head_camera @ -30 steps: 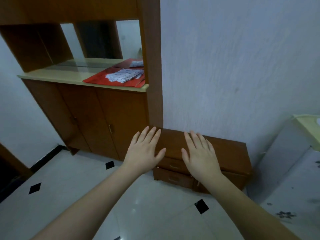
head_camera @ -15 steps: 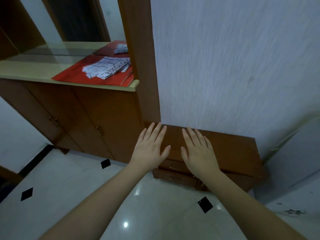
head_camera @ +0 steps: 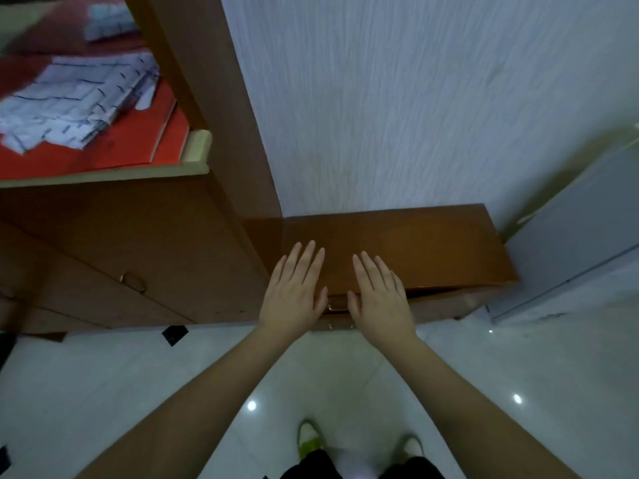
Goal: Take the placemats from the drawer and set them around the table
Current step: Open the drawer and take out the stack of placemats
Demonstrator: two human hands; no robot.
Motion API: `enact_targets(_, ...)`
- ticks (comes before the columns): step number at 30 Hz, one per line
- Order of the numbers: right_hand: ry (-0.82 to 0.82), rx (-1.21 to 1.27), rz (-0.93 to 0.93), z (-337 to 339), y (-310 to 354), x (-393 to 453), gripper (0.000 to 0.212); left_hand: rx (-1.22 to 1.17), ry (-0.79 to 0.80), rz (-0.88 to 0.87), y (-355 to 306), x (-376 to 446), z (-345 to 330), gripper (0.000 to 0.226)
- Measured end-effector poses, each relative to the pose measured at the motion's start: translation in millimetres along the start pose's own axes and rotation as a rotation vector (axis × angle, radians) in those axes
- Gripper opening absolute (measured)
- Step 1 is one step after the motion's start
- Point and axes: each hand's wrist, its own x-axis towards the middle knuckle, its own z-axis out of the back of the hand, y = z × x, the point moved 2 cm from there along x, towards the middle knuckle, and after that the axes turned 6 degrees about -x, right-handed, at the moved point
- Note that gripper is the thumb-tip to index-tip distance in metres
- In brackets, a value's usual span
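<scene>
A low brown wooden drawer unit [head_camera: 415, 243] stands against the white wall. Its drawer fronts are closed, and a brass handle [head_camera: 337, 303] shows between my hands. My left hand [head_camera: 294, 292] is stretched out in front of the unit, palm down, fingers straight and slightly spread, holding nothing. Just right of it, my right hand [head_camera: 378, 295] is held the same way. I cannot tell whether either hand touches the wood. No placemats are in view.
A taller brown cabinet [head_camera: 131, 257] with doors stands to the left; red folders [head_camera: 103, 157] and white papers [head_camera: 69, 105] lie on its cream shelf. A grey-white appliance [head_camera: 570, 250] stands at the right. Glossy white tiles [head_camera: 103, 392] and my shoes [head_camera: 311, 440] are below.
I have come closer and my view has tilted down: the drawer unit looms larger and my feet now show. Both hands stay flat, empty and side by side.
</scene>
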Motion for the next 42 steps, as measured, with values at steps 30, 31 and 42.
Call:
enact_targets(30, 0.774, -0.162, 0.074, -430, -102, 69, 0.072, -0.103, 0.301, 0.161, 92, 19, -368, 0.069)
enact_targets(31, 0.802, -0.192, 0.068, -438, -105, 70, 0.073, -0.096, 0.311, 0.148, 95, 19, -371, 0.069)
enact_targets(42, 0.859, -0.197, -0.018, -463, -108, 57, 0.086, -0.08, 0.315, 0.114, 101, 10, -392, 0.075)
